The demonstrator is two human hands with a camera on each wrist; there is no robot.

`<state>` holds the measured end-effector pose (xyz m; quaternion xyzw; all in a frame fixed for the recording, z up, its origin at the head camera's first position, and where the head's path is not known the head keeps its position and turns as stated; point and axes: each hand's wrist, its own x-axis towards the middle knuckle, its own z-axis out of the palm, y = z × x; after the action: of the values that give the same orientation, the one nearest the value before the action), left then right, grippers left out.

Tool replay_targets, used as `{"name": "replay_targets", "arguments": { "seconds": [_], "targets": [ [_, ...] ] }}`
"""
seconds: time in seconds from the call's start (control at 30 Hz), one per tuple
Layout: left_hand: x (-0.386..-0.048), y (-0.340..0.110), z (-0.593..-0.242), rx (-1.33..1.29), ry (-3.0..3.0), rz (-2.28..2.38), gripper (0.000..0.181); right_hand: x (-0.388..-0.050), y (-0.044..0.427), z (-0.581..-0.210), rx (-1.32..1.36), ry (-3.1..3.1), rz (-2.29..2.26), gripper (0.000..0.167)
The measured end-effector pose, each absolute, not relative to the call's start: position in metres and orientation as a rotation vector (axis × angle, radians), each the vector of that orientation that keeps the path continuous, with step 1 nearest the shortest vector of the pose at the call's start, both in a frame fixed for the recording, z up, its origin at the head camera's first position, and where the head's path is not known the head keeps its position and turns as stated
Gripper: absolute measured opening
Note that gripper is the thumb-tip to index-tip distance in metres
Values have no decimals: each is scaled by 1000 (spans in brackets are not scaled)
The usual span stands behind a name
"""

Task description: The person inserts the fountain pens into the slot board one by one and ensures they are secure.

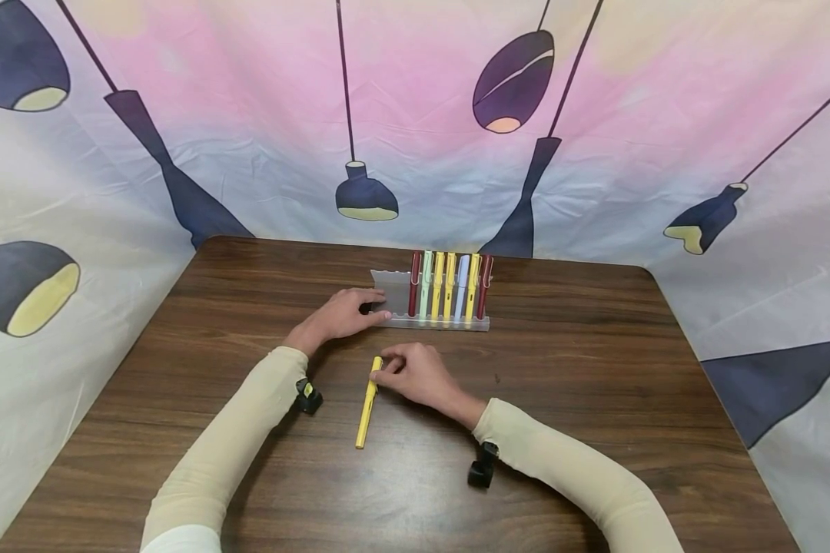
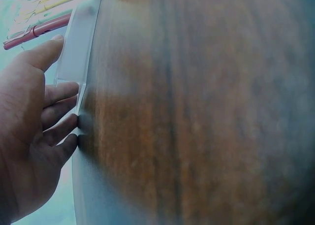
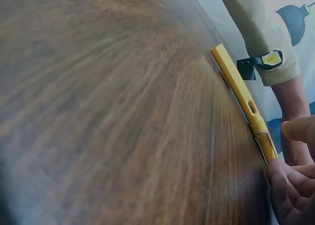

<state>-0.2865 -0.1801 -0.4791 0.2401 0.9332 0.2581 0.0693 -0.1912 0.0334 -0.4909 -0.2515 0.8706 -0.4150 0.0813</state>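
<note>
My left hand (image 1: 346, 313) is at the left end of a clear plastic pen rack (image 1: 392, 295). In the left wrist view its fingers (image 2: 64, 91) look fairly straight and touch the rack's edge. A yellow pen (image 1: 366, 415) lies on the table in front of the rack, clip end away from me. My right hand (image 1: 418, 374) is at that capped end. In the right wrist view, its fingertips (image 3: 276, 170) cover the cap's tip, while the thumb (image 3: 295, 129) stands apart from the pen. Several capped pens (image 1: 449, 286) stand side by side in the rack's right part.
The rack stands on a dark wood-grain table (image 1: 581, 369), towards its far edge. A dark red pen (image 1: 413, 284) is the leftmost in the row. Behind the table hangs a cloth (image 1: 263, 115) printed with lamps. A small black camera (image 1: 483, 465) sits on each wrist.
</note>
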Motion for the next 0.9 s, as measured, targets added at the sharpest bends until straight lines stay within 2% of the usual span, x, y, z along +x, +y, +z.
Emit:
{"name": "replay_targets", "arguments": {
  "seconds": [0.43, 0.9],
  "targets": [
    [-288, -181, -480, 729, 2809, 791, 61, -194, 25, -493, -736, 2595, -1221, 50],
    [-289, -182, -484, 710, 2805, 790, 62, -194, 17, -493, -697, 2612, -1178, 51]
  ]
}}
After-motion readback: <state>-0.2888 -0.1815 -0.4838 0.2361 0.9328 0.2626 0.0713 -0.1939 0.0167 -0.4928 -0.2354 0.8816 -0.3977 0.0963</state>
